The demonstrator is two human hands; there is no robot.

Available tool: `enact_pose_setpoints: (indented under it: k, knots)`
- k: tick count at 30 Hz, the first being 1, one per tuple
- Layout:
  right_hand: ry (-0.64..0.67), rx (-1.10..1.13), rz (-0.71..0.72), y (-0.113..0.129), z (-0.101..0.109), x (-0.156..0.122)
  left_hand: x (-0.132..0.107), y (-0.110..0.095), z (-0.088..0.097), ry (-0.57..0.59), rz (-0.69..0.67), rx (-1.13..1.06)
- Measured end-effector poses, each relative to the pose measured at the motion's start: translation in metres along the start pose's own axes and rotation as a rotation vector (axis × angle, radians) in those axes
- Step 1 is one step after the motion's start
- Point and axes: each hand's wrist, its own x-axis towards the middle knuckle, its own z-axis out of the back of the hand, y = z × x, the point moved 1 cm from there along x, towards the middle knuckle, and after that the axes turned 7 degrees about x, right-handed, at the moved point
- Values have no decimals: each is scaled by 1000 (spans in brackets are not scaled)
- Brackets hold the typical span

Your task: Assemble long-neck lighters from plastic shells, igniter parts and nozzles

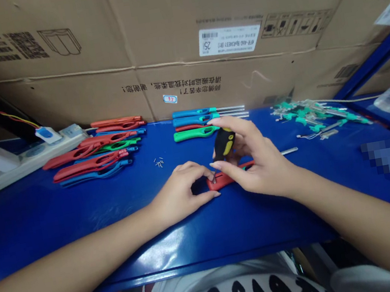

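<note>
My right hand (257,160) is closed around a black and yellow screwdriver (223,143), held upright with its tip down on a red long-nosed lighter (223,179) lying on the blue table (80,220). My left hand (183,190) is curled, its fingertips pinching the left end of that red lighter. The lighter's metal tube (289,151) sticks out to the right behind my right hand.
Red, blue and green lighter shells (99,154) lie stacked at the back left, more lighters (195,123) at the back middle. Small screws (159,162) lie loose. Green-tipped parts (310,117) are piled at the back right. A power strip (25,157) sits left. Cardboard boxes (176,34) stand behind.
</note>
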Motion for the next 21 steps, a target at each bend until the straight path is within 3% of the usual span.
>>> enact_pose_setpoints:
  k: [4,10,15,17,21]
  knots:
    - [-57,-142,78,1,0,0,0,1,-1,3,-5,23]
    - [35,-5,-53,0,2,3,1,1,-1,6,-8,-2]
    - [-106,-182,122,0,5,4,1,0,-1,7,-16,0]
    - [-65,-162,142,2,6,5,1,-1,-1,12,-14,1]
    - [35,-19,28,5,7,7,1,-1,0,24,-10,6]
